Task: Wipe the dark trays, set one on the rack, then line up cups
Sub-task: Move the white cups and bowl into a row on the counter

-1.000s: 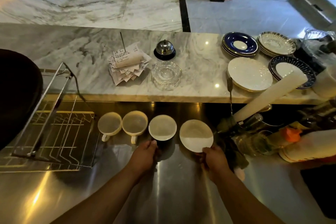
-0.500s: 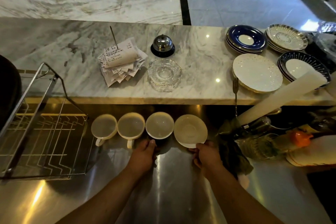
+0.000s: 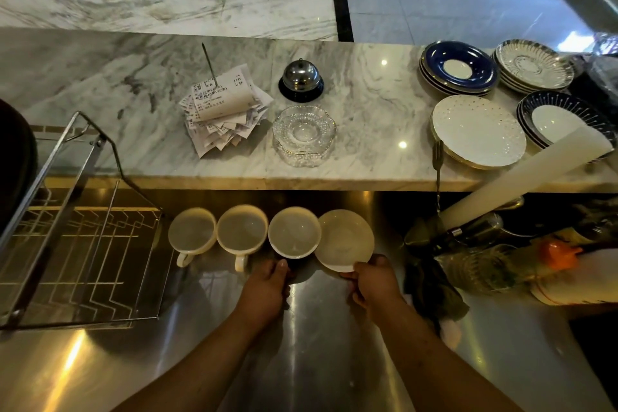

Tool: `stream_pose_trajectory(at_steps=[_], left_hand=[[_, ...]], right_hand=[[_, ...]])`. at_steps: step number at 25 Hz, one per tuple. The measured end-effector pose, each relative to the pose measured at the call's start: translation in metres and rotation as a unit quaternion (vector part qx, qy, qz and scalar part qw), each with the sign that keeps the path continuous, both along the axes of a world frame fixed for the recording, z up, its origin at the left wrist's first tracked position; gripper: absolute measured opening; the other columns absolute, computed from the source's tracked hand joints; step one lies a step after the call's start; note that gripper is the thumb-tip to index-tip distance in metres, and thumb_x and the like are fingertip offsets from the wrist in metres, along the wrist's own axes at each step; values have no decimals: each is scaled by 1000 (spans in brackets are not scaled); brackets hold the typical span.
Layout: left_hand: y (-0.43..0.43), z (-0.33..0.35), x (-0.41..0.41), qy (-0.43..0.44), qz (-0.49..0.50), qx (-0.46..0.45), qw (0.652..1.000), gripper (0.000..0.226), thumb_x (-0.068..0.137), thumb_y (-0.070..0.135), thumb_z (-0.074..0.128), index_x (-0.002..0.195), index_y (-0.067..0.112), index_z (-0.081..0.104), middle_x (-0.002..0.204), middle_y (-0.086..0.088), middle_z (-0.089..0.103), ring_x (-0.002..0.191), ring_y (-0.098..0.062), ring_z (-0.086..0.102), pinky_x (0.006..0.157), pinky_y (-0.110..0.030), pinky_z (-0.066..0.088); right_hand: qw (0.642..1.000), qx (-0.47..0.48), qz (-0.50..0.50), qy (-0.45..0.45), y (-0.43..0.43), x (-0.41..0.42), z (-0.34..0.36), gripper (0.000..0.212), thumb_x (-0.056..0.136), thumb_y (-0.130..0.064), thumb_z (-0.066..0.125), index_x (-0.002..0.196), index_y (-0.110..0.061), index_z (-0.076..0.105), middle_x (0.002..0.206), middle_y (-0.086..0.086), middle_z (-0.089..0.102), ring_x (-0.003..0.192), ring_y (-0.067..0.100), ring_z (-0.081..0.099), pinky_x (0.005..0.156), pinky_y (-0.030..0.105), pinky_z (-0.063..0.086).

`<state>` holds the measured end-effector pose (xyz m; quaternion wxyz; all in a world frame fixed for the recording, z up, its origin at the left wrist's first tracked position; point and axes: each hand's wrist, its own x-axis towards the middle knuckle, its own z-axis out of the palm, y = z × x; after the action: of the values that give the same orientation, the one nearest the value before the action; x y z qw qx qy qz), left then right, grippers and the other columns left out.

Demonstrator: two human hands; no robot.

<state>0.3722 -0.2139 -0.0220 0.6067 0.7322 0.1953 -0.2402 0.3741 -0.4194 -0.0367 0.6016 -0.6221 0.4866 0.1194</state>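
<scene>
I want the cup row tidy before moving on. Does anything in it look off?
Yes. The fourth piece, held by the right hand, is wider and shallower than the three cups and sits tilted, its rim overlapping the third cup.

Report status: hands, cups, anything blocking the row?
Left hand grips third cup. Right hand grips fourth cup, tilted. Four in row. Cloth beside right hand.
</scene>
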Motion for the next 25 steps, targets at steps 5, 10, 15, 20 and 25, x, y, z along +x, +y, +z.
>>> stream_pose_trajectory(at_steps=[5,10,15,20,25], left_hand=[[4,-8,-1,19,-2,21,1000,26,107,32,43,97,16,61,86,-13,69,65,-21,58,60,-37,52],[4,-11,-1,32,-9,32,999,28,107,36,43,98,18,63,85,-9,71,63,-18,60,55,-31,52],[4,-15,2,35,-12,40,998,29,107,36,44,95,18,63,92,-13,76,60,-18,59,56,-37,52],[8,-17,2,5,-35,72,997,30,104,41,47,89,24,65,86,-8,77,65,-19,65,68,-44,55],[20,-6,3,-59,-162,219,960,19,99,52,48,98,42,64,94,11,72,90,-13,68,74,-33,51]], right_hand=[[999,-27,25,8,-1,2,2,30,97,-7,51,124,-19,53,83,8,69,73,24,62,56,33,49],[997,-61,49,25,0,0,-3,25,95,-10,53,120,-15,57,81,14,72,73,30,67,57,35,52],[989,-113,94,27,-4,-1,-13,25,92,-15,57,117,-15,58,86,15,72,79,32,70,80,48,61],[932,-262,247,48,-11,-1,-10,30,92,-31,59,116,-15,59,89,1,63,83,22,60,71,35,49],[858,-367,357,40,-20,-3,0,42,91,-48,59,117,-15,58,108,6,69,92,24,64,69,30,42]])
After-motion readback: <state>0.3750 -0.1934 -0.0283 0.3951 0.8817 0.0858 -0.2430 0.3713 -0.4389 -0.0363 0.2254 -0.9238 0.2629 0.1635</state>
